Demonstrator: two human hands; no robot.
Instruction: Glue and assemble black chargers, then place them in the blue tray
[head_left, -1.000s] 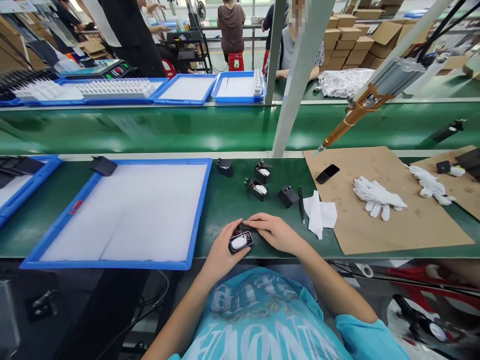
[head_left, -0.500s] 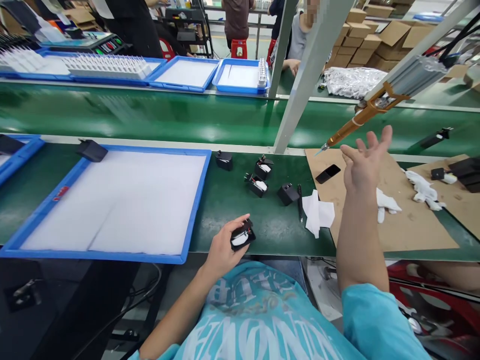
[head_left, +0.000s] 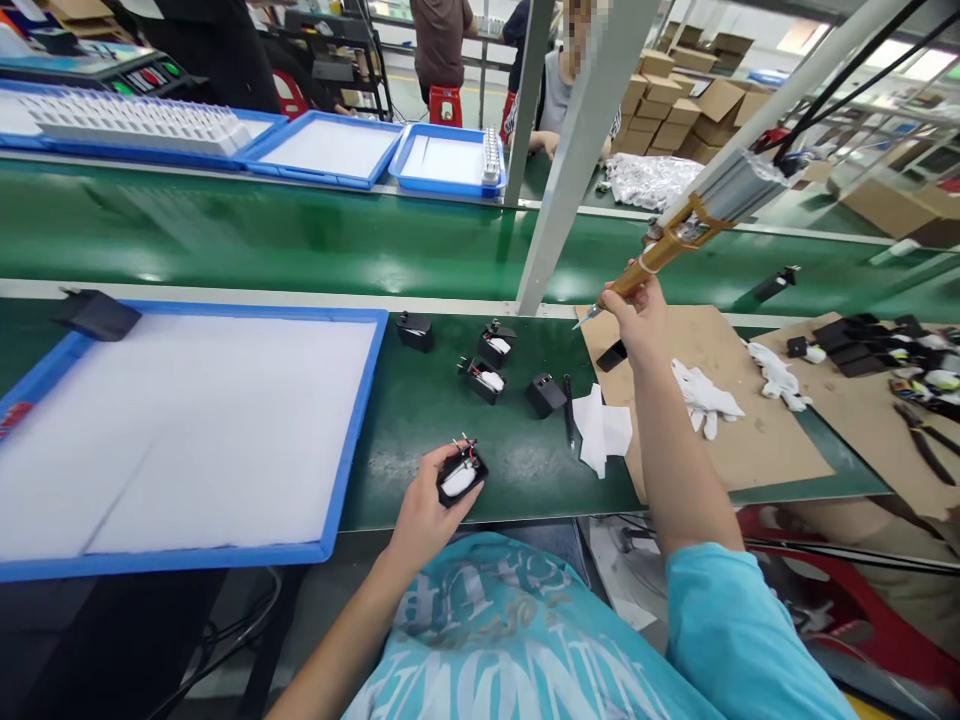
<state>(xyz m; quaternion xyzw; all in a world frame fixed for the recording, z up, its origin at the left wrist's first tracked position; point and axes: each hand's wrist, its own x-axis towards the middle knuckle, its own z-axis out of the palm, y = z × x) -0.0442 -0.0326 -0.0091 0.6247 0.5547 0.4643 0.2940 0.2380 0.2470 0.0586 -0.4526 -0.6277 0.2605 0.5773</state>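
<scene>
My left hand (head_left: 426, 510) is closed round an opened black plug-adapter housing (head_left: 460, 479) near the bench's front edge. White filling, red wires and metal prongs show in it. My right hand (head_left: 636, 318) is wrapped round the orange barrel of a hanging dispensing syringe (head_left: 656, 258), whose thin pale-blue tip points down to the left. Two more opened adapter housings (head_left: 484, 381) with white inside lie ahead of my left hand. Close by are two black adapters (head_left: 546, 395), (head_left: 415, 331), whose insides I cannot see. Beneath my right hand a dark phone (head_left: 613, 355) is partly covered.
A blue-rimmed tray (head_left: 346, 440) with a white lining takes up the left, a black adapter (head_left: 97, 314) on its corner. Right of centre are a black pen (head_left: 569, 410), white paper (head_left: 600, 430), cardboard (head_left: 757, 460) and white gloves (head_left: 705, 395). A grey post (head_left: 559, 180) rises behind the bench.
My right hand, spread beside the syringe before, has closed on its orange barrel. My left hand still holds the opened adapter, now tilted a little differently. The view has shifted right.
</scene>
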